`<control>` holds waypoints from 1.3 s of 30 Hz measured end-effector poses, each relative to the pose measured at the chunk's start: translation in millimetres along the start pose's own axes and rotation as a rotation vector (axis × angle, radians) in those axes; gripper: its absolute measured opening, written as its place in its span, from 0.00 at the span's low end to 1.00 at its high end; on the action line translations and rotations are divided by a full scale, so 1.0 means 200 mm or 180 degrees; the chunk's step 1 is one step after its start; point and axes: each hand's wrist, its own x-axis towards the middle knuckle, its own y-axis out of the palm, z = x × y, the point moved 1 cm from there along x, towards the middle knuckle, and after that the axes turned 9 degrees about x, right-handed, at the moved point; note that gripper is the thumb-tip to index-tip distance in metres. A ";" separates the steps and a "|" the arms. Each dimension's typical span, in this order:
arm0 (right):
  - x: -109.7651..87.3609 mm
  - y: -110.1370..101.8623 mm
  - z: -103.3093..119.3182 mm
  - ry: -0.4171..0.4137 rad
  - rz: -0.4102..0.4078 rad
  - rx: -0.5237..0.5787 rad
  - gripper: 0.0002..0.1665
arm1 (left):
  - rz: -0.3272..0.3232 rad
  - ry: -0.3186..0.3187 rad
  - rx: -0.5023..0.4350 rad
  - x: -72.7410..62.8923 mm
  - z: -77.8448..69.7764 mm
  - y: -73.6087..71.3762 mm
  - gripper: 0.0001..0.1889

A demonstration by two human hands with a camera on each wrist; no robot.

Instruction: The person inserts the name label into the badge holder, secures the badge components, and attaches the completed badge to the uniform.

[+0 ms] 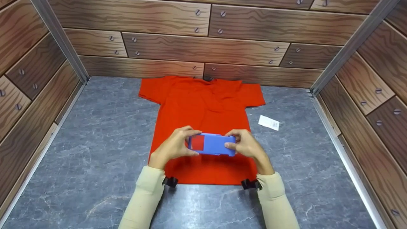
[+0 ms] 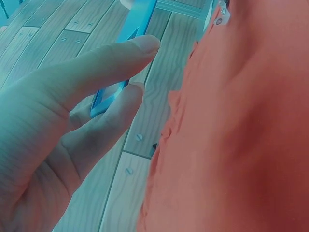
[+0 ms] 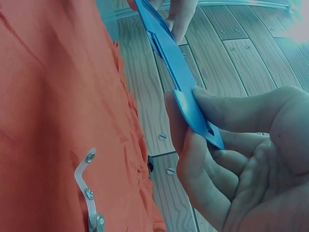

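Both hands hold a flat blue plastic card holder [image 1: 219, 145] above a red T-shirt [image 1: 203, 114]. An open rectangular window at its left end shows red cloth through it; the rest is solid blue. My left hand [image 1: 173, 144] grips the left end by its long edges, thumb on one side and finger on the other. At the right end, my right hand [image 1: 247, 144] pinches the holder between thumb and fingers. In the right wrist view, the holder [image 3: 181, 72] is seen nearly edge-on, with a small slot near its end.
The T-shirt lies spread on a grey marbled surface [image 1: 105, 133], its collar toward the back wall [image 1: 171, 44]. A white paper slip [image 1: 269, 122] lies right of the shirt. Wood-patterned panels with metal edges close in the back and both sides.
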 end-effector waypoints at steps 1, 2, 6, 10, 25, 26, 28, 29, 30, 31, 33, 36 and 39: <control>0.00 0.00 0.00 0.0008 -0.0007 -0.0018 0.16 | -0.0003 0.0002 0.0008 0.00 0.00 0.00 0.36; 0.00 0.00 0.00 0.0018 -0.0015 -0.0033 0.16 | -0.0003 0.0006 0.0012 0.00 0.00 0.00 0.36; 0.00 0.00 0.00 0.0037 -0.0037 -0.0080 0.16 | 0.0003 0.0032 0.0002 0.00 0.01 0.00 0.36; 0.00 -0.01 0.00 0.0025 -0.0038 -0.0068 0.16 | 0.0008 0.0024 0.0028 -0.01 0.01 -0.01 0.36; 0.00 -0.03 -0.01 -0.0004 0.0010 -0.0042 0.15 | 0.0026 0.0005 -0.0060 -0.02 0.02 -0.02 0.36; 0.00 -0.03 -0.01 -0.0008 0.0015 -0.0054 0.15 | 0.0032 -0.0007 -0.0074 -0.02 0.02 -0.02 0.36; 0.00 -0.03 -0.01 0.0003 0.0002 -0.0069 0.15 | 0.0033 -0.0027 -0.0075 -0.02 0.02 -0.03 0.36; 0.00 -0.03 -0.01 0.0000 0.0001 -0.0079 0.15 | 0.0030 -0.0037 -0.0071 -0.02 0.02 -0.03 0.36; 0.00 -0.04 -0.01 -0.0003 0.0001 -0.0086 0.15 | 0.0024 -0.0042 -0.0063 -0.02 0.02 -0.03 0.36; 0.00 -0.04 -0.01 -0.0013 0.0004 -0.0092 0.16 | 0.0018 -0.0043 -0.0058 -0.02 0.02 -0.03 0.36; 0.00 -0.04 -0.01 -0.0018 -0.0005 -0.0091 0.16 | 0.0010 -0.0048 -0.0057 -0.02 0.02 -0.03 0.36; -0.01 -0.05 0.00 -0.0042 0.0007 -0.0086 0.16 | 0.0008 -0.0049 -0.0045 -0.02 0.02 -0.04 0.36; -0.01 -0.05 0.00 -0.0047 -0.0005 -0.0090 0.16 | 0.0000 -0.0043 -0.0057 -0.02 0.02 -0.04 0.36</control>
